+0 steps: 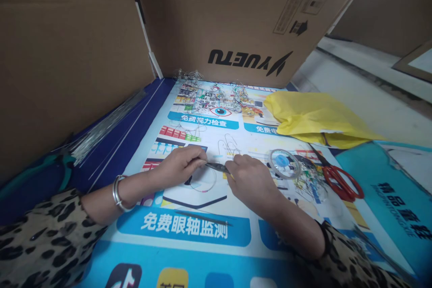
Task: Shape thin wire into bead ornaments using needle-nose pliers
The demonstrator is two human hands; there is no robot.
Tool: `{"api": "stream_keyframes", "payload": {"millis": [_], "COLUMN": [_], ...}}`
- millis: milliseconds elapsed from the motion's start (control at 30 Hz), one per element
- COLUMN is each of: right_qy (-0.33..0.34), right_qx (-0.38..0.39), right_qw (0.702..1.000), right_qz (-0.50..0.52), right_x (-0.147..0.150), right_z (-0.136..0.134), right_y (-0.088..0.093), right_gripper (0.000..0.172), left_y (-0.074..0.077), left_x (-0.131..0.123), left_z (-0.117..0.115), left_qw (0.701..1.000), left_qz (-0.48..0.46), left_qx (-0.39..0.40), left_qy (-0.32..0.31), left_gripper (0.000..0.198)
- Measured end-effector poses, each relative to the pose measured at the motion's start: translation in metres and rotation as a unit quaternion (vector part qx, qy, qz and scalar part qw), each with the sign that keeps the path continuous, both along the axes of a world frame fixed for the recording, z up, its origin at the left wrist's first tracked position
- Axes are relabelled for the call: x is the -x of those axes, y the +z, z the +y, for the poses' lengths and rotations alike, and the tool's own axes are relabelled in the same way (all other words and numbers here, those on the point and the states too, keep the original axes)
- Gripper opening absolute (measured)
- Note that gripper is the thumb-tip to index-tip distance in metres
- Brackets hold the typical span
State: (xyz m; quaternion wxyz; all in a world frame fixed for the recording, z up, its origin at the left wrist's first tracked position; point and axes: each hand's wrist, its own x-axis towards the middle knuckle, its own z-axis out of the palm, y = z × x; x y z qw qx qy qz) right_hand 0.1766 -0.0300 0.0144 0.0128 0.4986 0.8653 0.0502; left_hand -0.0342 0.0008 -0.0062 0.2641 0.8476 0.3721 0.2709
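My right hand [251, 182] is closed round a pair of pliers [218, 167] with dark, narrow jaws pointing left. The jaw tips meet the fingers of my left hand [184, 162], which are pinched together. From that meeting point a thin wire loop [215, 182] hangs over the printed sheet, with a small reddish bit at its bottom. The wire's end between my left fingertips is hidden. Just beyond my hands lie several bent wire pieces [227, 144]. A clear round spool [284, 164] with a blue centre rests right of my right hand.
Red-handled scissors [342, 182] and tangled wire bits [310, 180] lie at right, below a yellow bag [313, 114]. Wire tangles [216, 94] lie at the back against a cardboard box [236, 18]. Straight wires [108, 123] and teal-handled pliers [65, 173] are at left.
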Motion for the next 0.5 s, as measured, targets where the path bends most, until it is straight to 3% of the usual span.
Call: {"api": "stream_keyframes", "payload": {"millis": [500], "right_qy": [0.000], "right_qx": [0.005], "right_qw": [1.000], "right_qz": [-0.003], "right_x": [0.0008], "right_z": [0.0007], "right_y": [0.0014], "right_gripper": [0.011], "left_y": [-0.0013], "left_x": [0.0001], "left_z": [-0.0001], "left_qw": [1.000], "left_qz": [0.007], "left_qx": [-0.005], "left_qy": [0.001], "left_gripper": [0.012]}}
